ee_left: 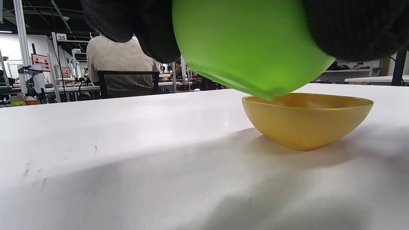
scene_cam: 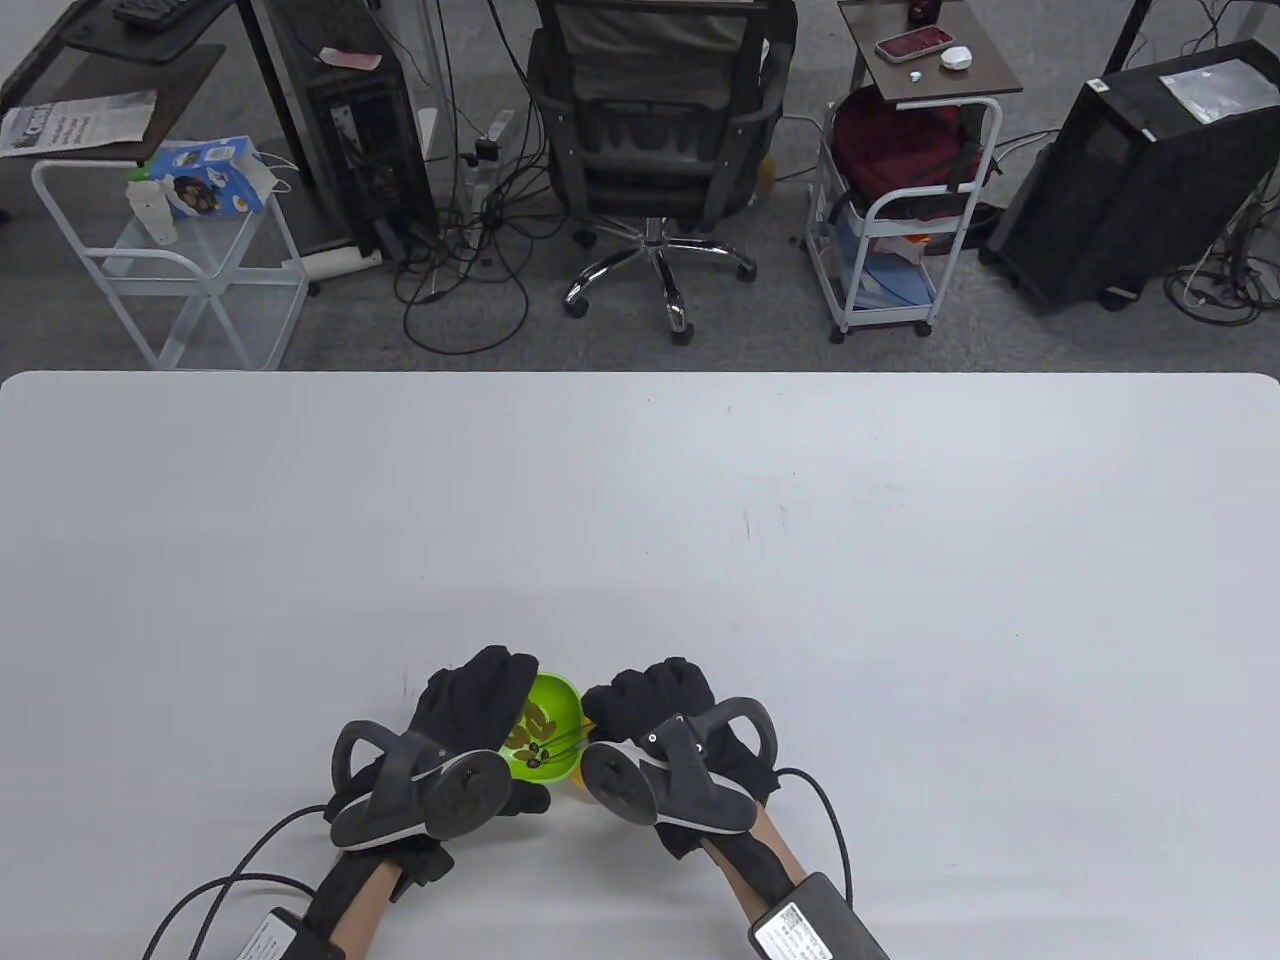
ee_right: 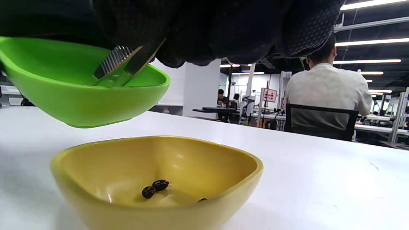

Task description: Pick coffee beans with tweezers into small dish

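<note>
Overhead, we read no brand on the task items; the only legible writing is a sign numbered "35" (ee_left: 61, 37) in the far background of the left wrist view.

We see the left hand (scene_cam: 470, 715) holding the green dish (scene_cam: 545, 738) raised off the white table (scene_cam: 700, 520), its fingers wrapped around the dish's left wall. The dish is tilted, with its rim lower toward the right hand (scene_cam: 655, 700). It contains coffee beans (scene_cam: 537, 722).

The right hand is curled around the tweezers (ee_right: 121, 65). Their long axis runs from the hand on the right down and left into the green dish, tips pointing into its interior. We cannot tell whether the tips hold a bean.

The yellow dish (ee_right: 159, 182) stands on the table at the near edge, below the green dish and between the two hands, largely hidden from above. Two dark beans (ee_right: 155, 188) lie touching on its floor, with a third partly hidden behind its near rim.
</note>
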Available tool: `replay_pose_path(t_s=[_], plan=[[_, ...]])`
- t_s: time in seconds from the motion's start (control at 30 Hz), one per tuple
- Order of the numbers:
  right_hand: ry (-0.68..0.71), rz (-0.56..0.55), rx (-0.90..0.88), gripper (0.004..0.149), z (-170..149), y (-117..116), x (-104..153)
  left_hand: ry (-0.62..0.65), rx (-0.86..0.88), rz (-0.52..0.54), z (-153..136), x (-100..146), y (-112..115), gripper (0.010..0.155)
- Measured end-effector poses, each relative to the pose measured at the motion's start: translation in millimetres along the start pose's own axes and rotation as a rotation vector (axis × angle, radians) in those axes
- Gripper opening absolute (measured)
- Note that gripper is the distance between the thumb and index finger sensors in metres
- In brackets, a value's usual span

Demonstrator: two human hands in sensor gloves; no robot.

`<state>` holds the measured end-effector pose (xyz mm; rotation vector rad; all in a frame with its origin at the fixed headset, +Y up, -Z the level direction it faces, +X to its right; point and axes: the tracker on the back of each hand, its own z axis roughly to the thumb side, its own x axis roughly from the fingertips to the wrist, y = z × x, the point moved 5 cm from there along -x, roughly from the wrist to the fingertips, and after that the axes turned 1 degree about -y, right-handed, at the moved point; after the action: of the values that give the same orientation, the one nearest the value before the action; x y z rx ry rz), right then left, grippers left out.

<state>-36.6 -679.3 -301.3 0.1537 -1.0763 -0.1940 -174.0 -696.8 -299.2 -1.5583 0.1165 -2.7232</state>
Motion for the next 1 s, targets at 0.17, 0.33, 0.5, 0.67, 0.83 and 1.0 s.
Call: replay_pose_path(t_s=[0.17, 0.33, 0.5, 0.67, 0.83, 1.0], plan=[[0.000, 0.002, 0.024, 0.044, 1.7, -1.3, -1.1, 0.001, -0.010, 0.000, 0.6, 0.1, 0.1, 0.113], [0.004, -0.006, 0.052, 0.044, 2.9, 1.5, -1.1, 0.001, -0.011, 0.001, 0.9, 0.3, 0.0, 0.113], [0.011, -0.016, 0.077, 0.044, 4.4, 2.9, -1.0, 0.000, -0.009, 0.000, 0.8, 0.5, -0.1, 0.113], [0.013, -0.018, 0.088, 0.044, 5.3, 3.6, -0.9, 0.001, -0.010, 0.001, 1.0, 0.5, -0.2, 0.113], [0.014, -0.014, 0.094, 0.043, 6.6, 3.4, -1.3, 0.000, -0.012, 0.000, 0.9, 0.5, -0.2, 0.113], [0.012, -0.011, 0.096, 0.043, 6.7, 3.3, -1.5, 0.001, -0.012, -0.001, 1.1, 0.5, -0.3, 0.113]])
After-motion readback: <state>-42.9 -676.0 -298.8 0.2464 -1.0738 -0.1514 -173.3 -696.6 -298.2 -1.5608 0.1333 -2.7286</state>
